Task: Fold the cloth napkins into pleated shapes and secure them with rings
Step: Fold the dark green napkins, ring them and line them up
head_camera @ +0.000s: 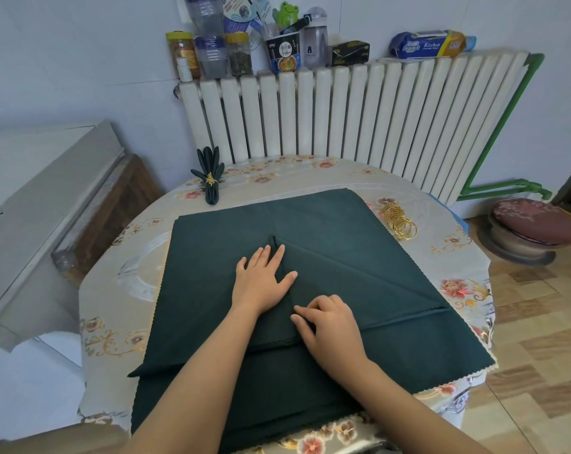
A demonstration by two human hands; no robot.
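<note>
The right hand (pixel 326 326) curls over the napkin (pixel 326 257), its fingertips hidden in a fold, so a pinch cannot be told. The left hand (pixel 261 280) lies flat and spread on the cloth. The napkin's near edge is cut off. It covers a floral table (pixel 113 306); rings (pixel 398 221) and a finished napkin (pixel 210 178) lie beyond, before a radiator (pixel 359 109).
</note>
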